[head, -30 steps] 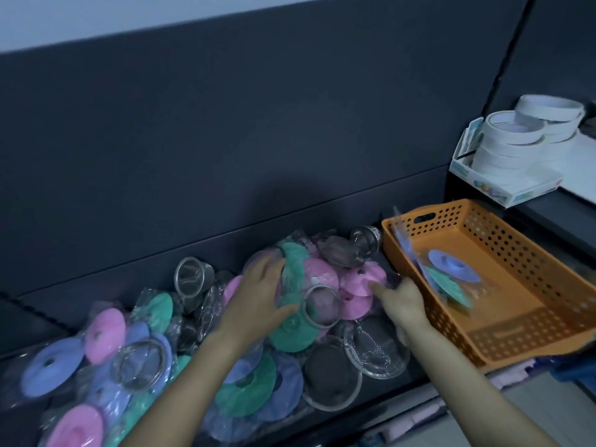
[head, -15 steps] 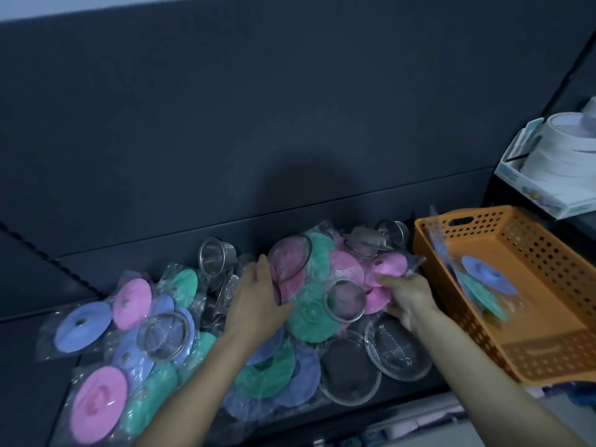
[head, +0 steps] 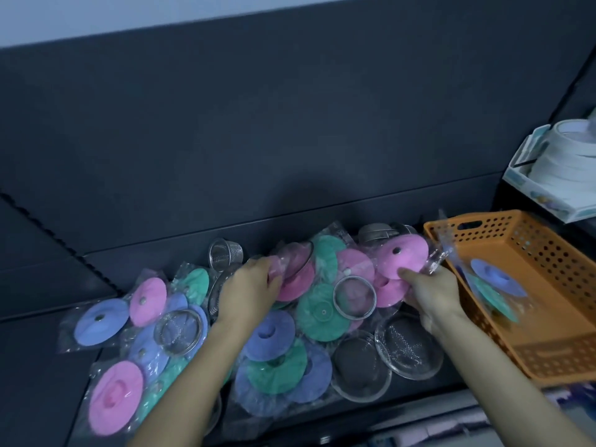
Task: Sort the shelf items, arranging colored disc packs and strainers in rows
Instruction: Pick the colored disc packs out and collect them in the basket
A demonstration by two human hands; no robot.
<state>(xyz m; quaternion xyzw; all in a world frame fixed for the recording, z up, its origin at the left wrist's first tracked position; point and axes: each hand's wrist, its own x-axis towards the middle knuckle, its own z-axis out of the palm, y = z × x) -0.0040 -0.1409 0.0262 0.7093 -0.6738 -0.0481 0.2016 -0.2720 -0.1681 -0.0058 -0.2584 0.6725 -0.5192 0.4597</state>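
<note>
Since the moment before, my right hand had lifted a pink disc pack off the pile, up beside the orange basket, with my fingers pinching its lower edge. My left hand gripped a second pink pack mid-pile. The remaining packs and strainers lay heaped on the shelf.

A dark grey back panel fills most of the frame, with a pale wall strip across the top left. At lower right sits an orange perforated basket. Above it, at the right edge, white rolls are stacked in a printed cardboard box.
</note>
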